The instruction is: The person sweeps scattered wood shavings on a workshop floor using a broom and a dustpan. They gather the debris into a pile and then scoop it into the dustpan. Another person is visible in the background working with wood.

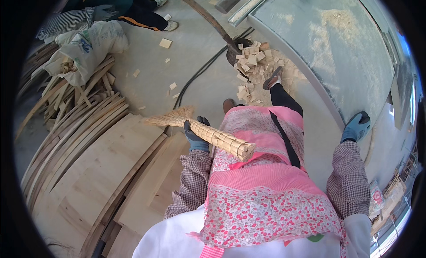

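A straw hand broom (224,140) with a bound handle is gripped in my gloved left hand (196,134), close to where the bristles begin. Its bristles fan out to the left, and the thick handle end points to the right in front of my pink floral apron (270,182). My gloved right hand (356,126) rests at the near edge of a grey metal table (284,27), holding nothing that I can see. Pale sawdust (339,25) lies on that tabletop.
Wood offcuts (255,60) are heaped by my foot, beside a shovel (232,53) and black cables (195,82). Curved boards (97,169) are stacked at left, below wood strips and a white sack (88,47). Another person (142,11) is at the upper left.
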Tool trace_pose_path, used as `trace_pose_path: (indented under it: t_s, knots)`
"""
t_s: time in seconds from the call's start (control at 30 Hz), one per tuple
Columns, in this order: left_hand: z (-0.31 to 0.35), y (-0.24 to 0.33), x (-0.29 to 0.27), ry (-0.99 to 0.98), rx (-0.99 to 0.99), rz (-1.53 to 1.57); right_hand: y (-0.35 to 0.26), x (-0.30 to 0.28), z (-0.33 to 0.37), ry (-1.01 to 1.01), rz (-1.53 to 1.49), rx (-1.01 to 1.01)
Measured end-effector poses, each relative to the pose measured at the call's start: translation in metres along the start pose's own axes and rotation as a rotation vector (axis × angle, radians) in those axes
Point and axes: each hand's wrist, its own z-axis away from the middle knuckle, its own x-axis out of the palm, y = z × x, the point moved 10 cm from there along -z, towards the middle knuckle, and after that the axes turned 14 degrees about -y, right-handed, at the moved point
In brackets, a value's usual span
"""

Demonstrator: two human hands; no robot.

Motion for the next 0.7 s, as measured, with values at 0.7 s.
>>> trace_pose_path:
  t_s: [0.7]
  knots:
    - [0.033, 0.049, -0.005, 0.085, -0.131, -0.271, 0.020, 0.011, -0.008, 0.015, -0.064, -0.004]
